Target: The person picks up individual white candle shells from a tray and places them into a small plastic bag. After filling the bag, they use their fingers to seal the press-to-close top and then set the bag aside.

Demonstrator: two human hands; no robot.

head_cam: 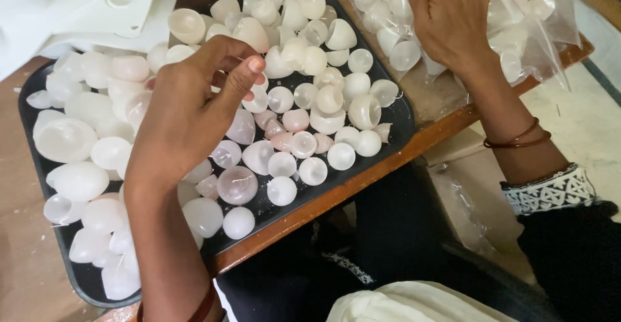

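Head view, looking down on a wooden worktop (381, 167). Black tray (394, 112) lying slantwise, long axis running from the worktop's near left corner toward its far edge, heaped with white translucent dome caps (304, 102), some hollow side up, some rounded side up, none pointing one common way. Left hand (187, 118) hovering over the tray's middle, fingers curled in, thumb and forefinger pinched near the tips; whether anything small sits between them cannot be told. Right hand (453, 18) at the worktop's far right corner, fingers spread open and pressed flat on a clear plastic bag (543, 18) stuffed with more caps, bag overhanging the right edge. Thin brown bangles (517, 138) on the right wrist, patterned cuff (550, 193) below. White moulded sheet (97, 5) at the far left corner, overlapping the tray's far rim.
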